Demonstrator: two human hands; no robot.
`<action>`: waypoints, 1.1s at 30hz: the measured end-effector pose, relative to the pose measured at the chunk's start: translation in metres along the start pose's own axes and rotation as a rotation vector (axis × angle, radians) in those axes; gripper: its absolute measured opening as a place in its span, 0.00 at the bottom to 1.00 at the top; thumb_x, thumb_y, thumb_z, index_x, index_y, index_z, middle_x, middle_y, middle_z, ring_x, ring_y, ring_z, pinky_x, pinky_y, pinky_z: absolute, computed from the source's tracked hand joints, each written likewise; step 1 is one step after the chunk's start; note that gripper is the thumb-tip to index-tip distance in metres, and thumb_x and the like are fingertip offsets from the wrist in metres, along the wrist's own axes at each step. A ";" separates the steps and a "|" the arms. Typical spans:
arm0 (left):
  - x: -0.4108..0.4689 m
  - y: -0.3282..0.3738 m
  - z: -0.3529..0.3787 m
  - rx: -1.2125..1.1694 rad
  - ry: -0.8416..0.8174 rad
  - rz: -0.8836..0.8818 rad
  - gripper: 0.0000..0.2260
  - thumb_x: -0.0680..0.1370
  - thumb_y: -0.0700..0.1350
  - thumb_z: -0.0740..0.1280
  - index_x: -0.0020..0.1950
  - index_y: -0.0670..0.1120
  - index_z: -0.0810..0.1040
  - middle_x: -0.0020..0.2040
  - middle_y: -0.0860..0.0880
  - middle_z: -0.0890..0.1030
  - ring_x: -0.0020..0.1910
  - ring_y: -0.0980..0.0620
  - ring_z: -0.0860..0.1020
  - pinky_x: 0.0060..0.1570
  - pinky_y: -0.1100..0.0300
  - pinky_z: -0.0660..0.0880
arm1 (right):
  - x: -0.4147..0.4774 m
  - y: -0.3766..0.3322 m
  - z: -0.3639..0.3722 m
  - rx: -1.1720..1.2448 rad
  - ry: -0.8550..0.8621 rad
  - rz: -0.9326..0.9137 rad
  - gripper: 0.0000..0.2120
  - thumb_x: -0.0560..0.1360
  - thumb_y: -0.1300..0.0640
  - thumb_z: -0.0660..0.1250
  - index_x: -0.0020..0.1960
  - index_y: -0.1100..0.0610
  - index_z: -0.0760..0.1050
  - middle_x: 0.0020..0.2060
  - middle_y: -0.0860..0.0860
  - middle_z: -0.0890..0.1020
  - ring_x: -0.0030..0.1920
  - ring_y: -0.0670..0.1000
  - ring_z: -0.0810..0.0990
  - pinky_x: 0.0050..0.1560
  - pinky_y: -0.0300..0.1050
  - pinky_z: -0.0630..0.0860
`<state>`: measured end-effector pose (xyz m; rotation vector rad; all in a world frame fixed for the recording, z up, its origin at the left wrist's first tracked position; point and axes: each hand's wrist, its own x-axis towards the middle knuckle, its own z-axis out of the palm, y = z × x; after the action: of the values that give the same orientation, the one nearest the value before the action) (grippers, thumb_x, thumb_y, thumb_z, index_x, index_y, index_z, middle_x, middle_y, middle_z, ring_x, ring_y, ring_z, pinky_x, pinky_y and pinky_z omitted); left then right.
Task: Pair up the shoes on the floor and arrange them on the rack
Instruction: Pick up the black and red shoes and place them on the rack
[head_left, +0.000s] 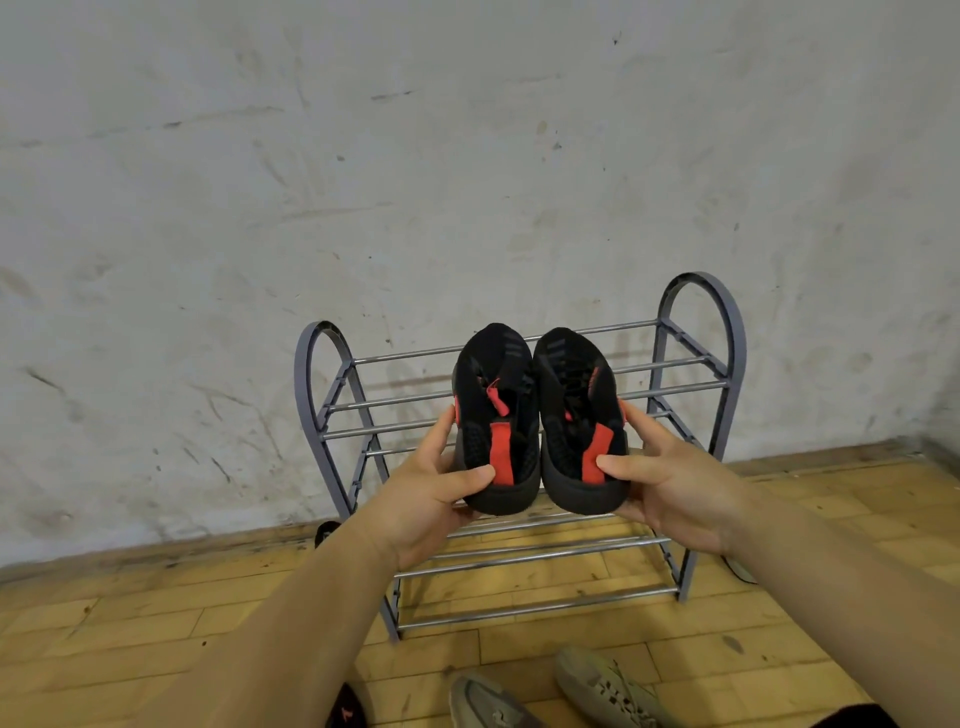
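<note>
Item: pair of black sneakers with red heel tabs, left shoe (496, 421) and right shoe (579, 421), side by side, heels toward the camera, mid-frame over the grey shoe rack (727, 332).
Grip: left hand (431, 493) and right hand (670, 488), each cupping one heel, thumb pressed on the back, fingers wrapped outside.
Handling: probably lower level onto rails, toes to wall (363, 156).
Nearby: beige sneakers (602, 686), lower frame, on the floor (130, 639).

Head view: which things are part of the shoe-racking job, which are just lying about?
Job:
- black-and-red shoes, one in each of the hands: left hand, right hand
- rack
- beige shoes on the floor

Lying about:
- nothing clearly; dark items at the rack's sides are mostly hidden
</note>
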<state>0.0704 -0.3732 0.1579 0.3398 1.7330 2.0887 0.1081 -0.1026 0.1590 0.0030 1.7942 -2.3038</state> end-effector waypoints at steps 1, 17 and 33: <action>-0.003 -0.001 0.003 0.001 -0.017 0.000 0.40 0.77 0.33 0.71 0.80 0.64 0.62 0.66 0.41 0.82 0.65 0.38 0.81 0.61 0.43 0.79 | -0.005 -0.001 -0.002 -0.022 -0.005 -0.002 0.37 0.78 0.69 0.68 0.77 0.36 0.64 0.61 0.58 0.85 0.62 0.60 0.84 0.64 0.59 0.78; -0.035 -0.049 0.063 0.077 -0.093 -0.079 0.46 0.69 0.34 0.79 0.78 0.64 0.62 0.66 0.43 0.82 0.62 0.38 0.83 0.61 0.34 0.79 | -0.096 0.011 -0.058 -0.145 0.069 0.100 0.45 0.68 0.69 0.74 0.77 0.41 0.64 0.58 0.58 0.85 0.58 0.60 0.85 0.49 0.53 0.84; -0.042 -0.150 0.071 0.200 -0.049 -0.432 0.50 0.67 0.34 0.81 0.77 0.61 0.57 0.64 0.38 0.81 0.60 0.38 0.83 0.57 0.31 0.79 | -0.101 0.094 -0.100 -0.258 0.057 0.535 0.49 0.72 0.71 0.76 0.76 0.36 0.55 0.60 0.61 0.83 0.57 0.64 0.85 0.63 0.69 0.77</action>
<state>0.1614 -0.3078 0.0286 0.0604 1.7998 1.5967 0.2095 -0.0110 0.0578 0.4526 1.8254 -1.7099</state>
